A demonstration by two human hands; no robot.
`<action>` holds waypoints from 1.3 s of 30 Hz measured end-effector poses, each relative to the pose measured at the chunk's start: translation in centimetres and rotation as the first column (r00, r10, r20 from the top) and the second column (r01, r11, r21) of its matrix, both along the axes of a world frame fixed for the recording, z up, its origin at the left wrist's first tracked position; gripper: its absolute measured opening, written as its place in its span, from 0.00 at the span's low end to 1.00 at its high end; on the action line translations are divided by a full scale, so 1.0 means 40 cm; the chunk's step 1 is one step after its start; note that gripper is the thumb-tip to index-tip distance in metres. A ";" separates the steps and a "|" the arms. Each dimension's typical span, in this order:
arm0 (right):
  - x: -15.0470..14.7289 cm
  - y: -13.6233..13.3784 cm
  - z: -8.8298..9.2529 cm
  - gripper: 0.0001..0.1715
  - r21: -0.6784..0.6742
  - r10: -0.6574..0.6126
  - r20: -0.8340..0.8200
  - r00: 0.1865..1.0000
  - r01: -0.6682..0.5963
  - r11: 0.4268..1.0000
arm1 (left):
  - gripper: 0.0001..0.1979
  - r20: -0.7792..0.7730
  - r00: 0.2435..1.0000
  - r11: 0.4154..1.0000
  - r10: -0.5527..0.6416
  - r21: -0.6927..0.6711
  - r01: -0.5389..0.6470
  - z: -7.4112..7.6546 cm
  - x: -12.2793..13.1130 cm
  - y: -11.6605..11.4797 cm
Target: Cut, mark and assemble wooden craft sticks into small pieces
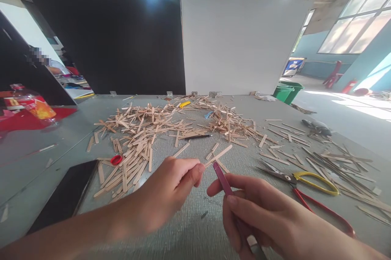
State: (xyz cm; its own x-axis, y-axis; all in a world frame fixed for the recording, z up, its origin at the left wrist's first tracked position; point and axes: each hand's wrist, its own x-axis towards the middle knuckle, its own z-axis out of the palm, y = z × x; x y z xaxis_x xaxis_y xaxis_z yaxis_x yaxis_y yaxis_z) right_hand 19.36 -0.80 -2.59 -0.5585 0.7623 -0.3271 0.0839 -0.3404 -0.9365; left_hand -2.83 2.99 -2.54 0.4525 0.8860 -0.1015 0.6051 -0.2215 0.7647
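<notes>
My left hand [180, 186] is closed, thumb against forefinger, on one end of a flat wooden stick [220, 155] that points up and to the right. My right hand [253, 207] has its fingers wrapped round a purple-red tool [222, 178], whose narrow tip is close to the stick. Whether tip and stick touch, I cannot tell. The lower end of the tool is partly hidden by the fingers. Beyond both hands, many loose wooden sticks [137, 158] lie in heaps on the grey table [195, 219].
Scissors [288, 178] with yellow and red handles lie right of my right hand. A black tablet-like object [65, 195] is at left, near a red ring [116, 159]. A dark pen [198, 136] lies mid-table. A bottle [33, 103] stands far left; a person [58, 66] is behind.
</notes>
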 end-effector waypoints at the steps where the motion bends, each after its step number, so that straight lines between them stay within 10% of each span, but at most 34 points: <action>1: 0.003 0.000 -0.005 0.26 0.007 -0.016 0.028 0.999 0.016 1.000 | 0.21 0.047 0.999 0.999 -0.006 -0.044 0.008 -0.001 -0.001 0.004; 7: 0.020 0.007 -0.041 0.10 0.412 -0.091 0.381 0.920 -0.080 0.908 | 0.35 0.381 0.922 0.954 -0.070 -0.243 0.173 -0.008 -0.006 0.025; 15: 0.044 0.033 -0.023 0.17 0.579 -0.022 0.508 0.861 -0.323 0.748 | 0.12 0.190 0.981 0.953 -0.031 -0.289 0.086 0.001 0.001 -0.024; 23: 0.115 0.034 -0.019 0.14 0.703 -0.098 0.597 0.796 -0.460 0.542 | 0.12 0.177 0.984 0.985 0.005 -0.168 0.025 -0.010 0.031 -0.049; 39: 0.135 0.068 0.073 0.21 0.398 0.071 0.769 0.635 -0.563 0.724 | 0.12 0.243 0.969 0.993 -0.046 -0.098 0.072 0.000 0.065 -0.044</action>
